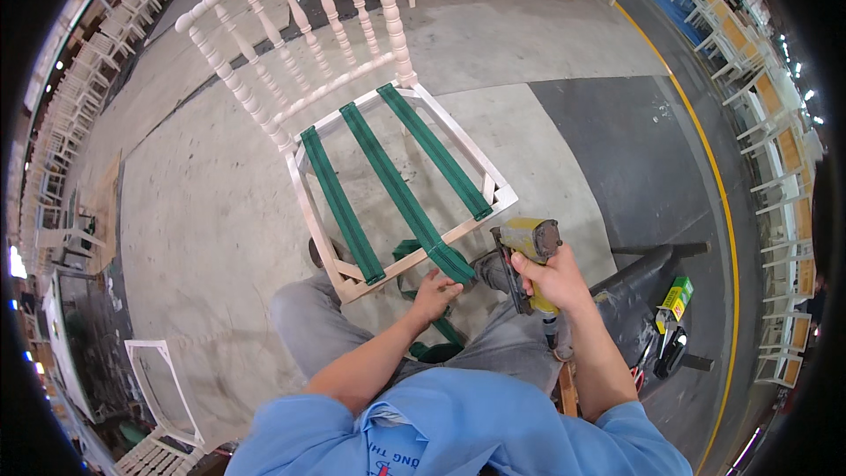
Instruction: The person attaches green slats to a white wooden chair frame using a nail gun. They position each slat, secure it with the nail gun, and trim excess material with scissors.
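Note:
A pale wooden chair frame (489,166) with a turned-spindle back stands in front of me, its seat open. Three green webbing straps (388,167) run from the back rail to the front rail. The middle strap reaches past the front rail, and my left hand (434,295) pinches its loose end below the rail. More green webbing (438,352) hangs in folds between my legs. My right hand (553,278) grips a yellow staple gun (527,236) just right of the front rail, apart from the wood.
On my right, a dark low bench (634,291) carries a green-and-yellow box (675,300) and hand tools (671,351). Rows of chairs line the left (88,79) and right (775,150) sides. Another white chair frame (167,388) lies at lower left. A yellow line (718,176) crosses the floor.

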